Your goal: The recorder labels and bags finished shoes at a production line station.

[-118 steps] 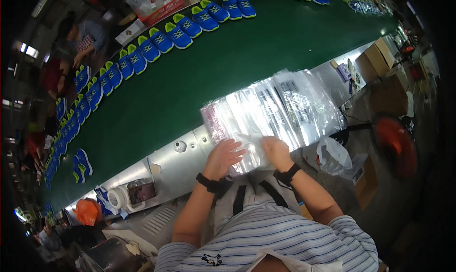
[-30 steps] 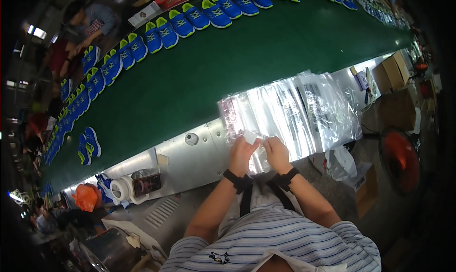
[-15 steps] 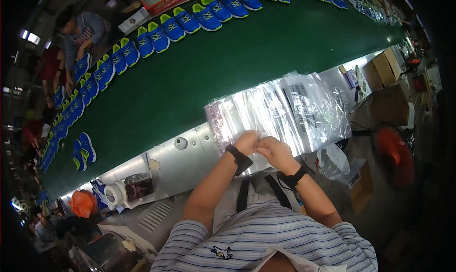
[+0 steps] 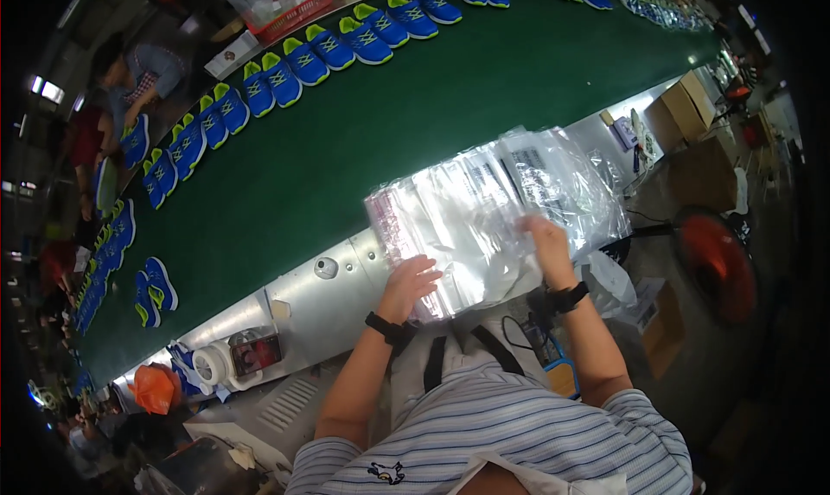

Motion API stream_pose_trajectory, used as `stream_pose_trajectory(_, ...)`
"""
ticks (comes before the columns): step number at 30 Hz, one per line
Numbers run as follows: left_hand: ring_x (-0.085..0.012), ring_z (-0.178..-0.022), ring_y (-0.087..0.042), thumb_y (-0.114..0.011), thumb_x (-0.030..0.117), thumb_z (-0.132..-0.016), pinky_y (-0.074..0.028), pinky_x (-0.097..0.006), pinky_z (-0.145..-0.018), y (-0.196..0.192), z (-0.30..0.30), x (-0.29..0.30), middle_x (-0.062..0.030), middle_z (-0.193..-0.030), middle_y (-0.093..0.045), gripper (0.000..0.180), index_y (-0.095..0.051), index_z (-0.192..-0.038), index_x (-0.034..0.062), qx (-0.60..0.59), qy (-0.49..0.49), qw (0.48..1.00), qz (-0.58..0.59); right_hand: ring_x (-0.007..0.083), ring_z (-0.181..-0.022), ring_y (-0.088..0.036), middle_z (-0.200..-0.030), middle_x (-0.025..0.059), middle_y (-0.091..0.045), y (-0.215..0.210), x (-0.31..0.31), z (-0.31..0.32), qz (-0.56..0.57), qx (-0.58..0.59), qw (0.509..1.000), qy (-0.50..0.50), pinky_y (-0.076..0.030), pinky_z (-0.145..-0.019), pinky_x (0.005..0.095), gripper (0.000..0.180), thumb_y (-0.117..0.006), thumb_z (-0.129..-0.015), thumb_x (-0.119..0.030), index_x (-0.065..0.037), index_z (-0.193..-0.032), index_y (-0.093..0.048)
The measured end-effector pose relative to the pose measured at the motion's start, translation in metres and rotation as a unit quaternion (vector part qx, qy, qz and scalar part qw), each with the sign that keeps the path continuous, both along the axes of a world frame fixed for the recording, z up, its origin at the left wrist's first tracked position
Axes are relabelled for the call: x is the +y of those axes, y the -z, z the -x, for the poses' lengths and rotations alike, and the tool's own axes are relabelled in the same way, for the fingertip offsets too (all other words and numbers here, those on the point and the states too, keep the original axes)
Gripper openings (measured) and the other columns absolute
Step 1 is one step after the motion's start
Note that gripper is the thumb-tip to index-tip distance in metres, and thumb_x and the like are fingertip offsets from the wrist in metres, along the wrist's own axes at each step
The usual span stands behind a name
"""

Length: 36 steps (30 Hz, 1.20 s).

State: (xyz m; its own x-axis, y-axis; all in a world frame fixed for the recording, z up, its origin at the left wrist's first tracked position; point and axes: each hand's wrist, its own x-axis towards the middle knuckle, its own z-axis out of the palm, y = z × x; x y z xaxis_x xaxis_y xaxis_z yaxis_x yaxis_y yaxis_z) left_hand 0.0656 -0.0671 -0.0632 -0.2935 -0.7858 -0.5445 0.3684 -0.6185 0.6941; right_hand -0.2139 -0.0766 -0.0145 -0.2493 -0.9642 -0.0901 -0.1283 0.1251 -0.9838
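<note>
A stack of clear plastic bags (image 4: 458, 244) lies across the metal edge and the green belt in front of me, shining with reflections. At its lower left, my left hand (image 4: 408, 289) rests with fingers stretched out over the pinkish edge of the bags. My right hand (image 4: 550, 251) is over the right half of the stack, fingers bent in and somewhat blurred. It appears to pinch the film of the top bag, which is smeared by motion beside the fingertips. Dark bands circle both wrists.
Blue shoes with lime linings (image 4: 303, 61) line the far side of the green belt (image 4: 294, 175); one pair (image 4: 156, 292) stands nearer. A phone (image 4: 257, 354), a white jug-like container (image 4: 210, 365) and an orange bag (image 4: 156, 388) sit left. A red round fan (image 4: 713, 257) stands right.
My hands, together at the film before, have moved apart: the left down and left with its fingers opened, the right up and right. Across the belt, a co-worker's hands have shifted a shoe.
</note>
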Motion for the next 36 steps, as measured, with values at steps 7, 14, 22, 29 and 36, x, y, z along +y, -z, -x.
stream_pose_trajectory(7,-0.0282,-0.107,-0.052,-0.043,0.026,-0.091,-0.044,-0.035,-0.084,0.012,0.01,0.013,-0.019,-0.12,-0.047,0.047,-0.03,-0.126,-0.003,-0.032,0.003,0.999,-0.008,0.0141,-0.061,-0.05,-0.068,0.0067,-0.058,0.062,0.038,0.16,-0.073,-0.009,0.937,0.342,-0.041,-0.058,0.0288,0.035,-0.048,-0.088,-0.027,0.002,-0.069,-0.056)
stream_pose_trajectory(14,-0.0173,-0.107,-0.05,-0.042,0.022,-0.092,-0.037,-0.029,-0.091,-0.027,0.069,0.015,-0.0116,-0.117,-0.051,0.033,-0.046,-0.117,-0.0006,-0.067,0.211,0.948,0.226,0.0056,-0.072,-0.05,-0.078,-0.0009,-0.056,-0.008,0.094,0.067,-0.116,-0.013,0.993,-0.027,-0.041,-0.066,0.0197,0.011,-0.061,-0.078,-0.004,-0.003,-0.087,-0.057)
stream_pose_trajectory(22,-0.0067,-0.084,-0.051,-0.053,0.014,-0.087,-0.041,-0.022,-0.076,-0.04,0.091,0.031,-0.0009,-0.09,-0.057,0.017,-0.058,-0.095,-0.0002,0.046,0.417,0.887,0.194,-0.0018,-0.058,-0.037,-0.082,-0.0049,-0.055,-0.09,0.09,0.035,-0.099,-0.123,0.958,-0.239,-0.033,-0.053,0.0141,0.018,-0.059,-0.08,0.0,-0.002,-0.097,-0.055)
stream_pose_trajectory(29,-0.0091,-0.078,-0.051,-0.06,0.01,-0.08,-0.041,-0.022,-0.07,-0.069,0.057,0.045,-0.0025,-0.08,-0.055,0.012,-0.057,-0.089,0.0017,-0.091,0.437,0.834,0.325,0.011,-0.072,-0.051,-0.083,0.0027,-0.056,-0.081,0.091,0.004,-0.073,0.036,0.909,-0.408,-0.041,-0.066,0.025,0.015,-0.055,-0.084,-0.009,-0.002,-0.096,-0.056)
stream_pose_trajectory(36,-0.0249,-0.073,-0.057,-0.061,0.015,-0.077,-0.045,-0.033,-0.066,-0.098,0.04,0.065,-0.0103,-0.079,-0.054,0.016,-0.059,-0.086,0.0027,-0.446,0.09,0.706,0.542,0.0064,-0.07,-0.047,-0.076,-0.0002,-0.055,-0.066,0.085,-0.031,-0.183,-0.007,0.889,-0.419,-0.04,-0.064,0.0226,0.011,-0.05,-0.087,-0.008,0.001,-0.089,-0.056)
